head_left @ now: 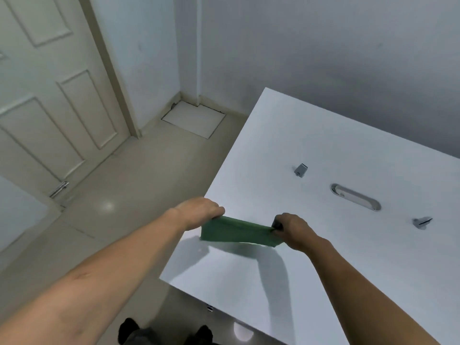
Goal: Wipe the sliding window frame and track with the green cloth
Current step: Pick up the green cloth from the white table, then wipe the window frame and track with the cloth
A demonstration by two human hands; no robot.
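A white table (323,150) is filling the right side, a panelled door (49,100) standing at left. Over the table's near-left edge, the green cloth (236,231) is stretching taut between the left hand (199,211) and right hand (291,229), each pinching one end.

1. The green cloth (237,231) is plain solid green, no pattern that I can make out, folded over into a long flat strip.
2. It's pulled fairly taut, so it runs as a band with its left end a bit higher than its right end.
3. Place-wise it sits over the near left part of the white worktop (323,257), its left end right at the worktop's left edge.
4. It looks lifted just off the worktop, throwing a soft shadow on the surface right below it.
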